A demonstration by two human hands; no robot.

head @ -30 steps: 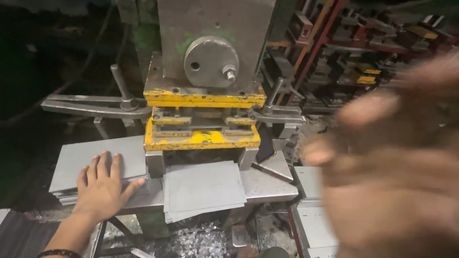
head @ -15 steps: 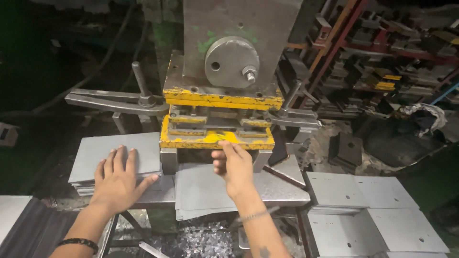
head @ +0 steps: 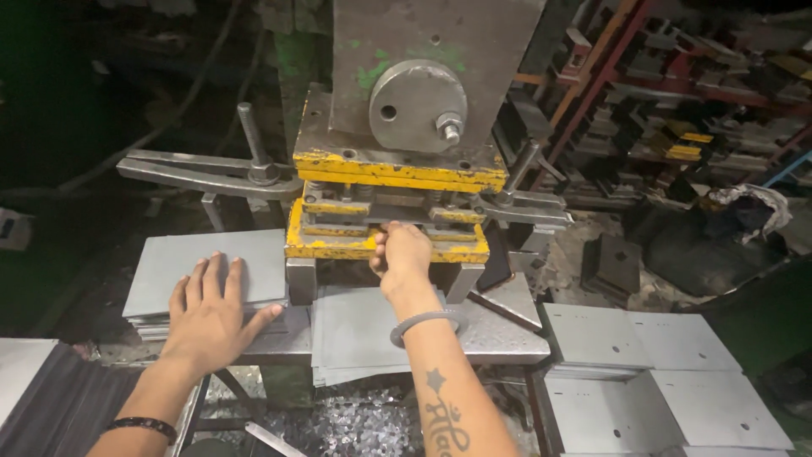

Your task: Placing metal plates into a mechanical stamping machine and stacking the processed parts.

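Press: grey steel punch press (head: 423, 76) fills the top centre of my view, with a round boss and bolt on its face.
Die set: yellow, chipped-paint die block (head: 338, 245) sits under the press head, clamped from both sides by steel strap clamps (head: 203, 173).
Bench: steel press bench (head: 499, 326) carries the die and the sheets; its top is scuffed and speckled.
Blank stack: stack of grey sheet-metal blanks (head: 203, 262) lies on the bench left of the die, edges roughly squared.
Finished sheets: punched grey sheets (head: 643, 355) with small holes lie spread low on my right, well apart from the die.
Sheet under die: one grey sheet (head: 355, 334) lies flat in front of the die opening, its near edge overhanging the bench.
Scrap: shiny metal punchings (head: 355, 423) heaped on the floor under the bench.
Left hand: my left hand (head: 207, 317) lies flat, fingers spread, palm down on the near corner of the blank stack; gripping nothing.
Right hand: my right hand (head: 402, 254) reaches into the die mouth, fingers curled at the yellow lower edge; what they pinch I cannot tell. Grey bangle on that wrist.
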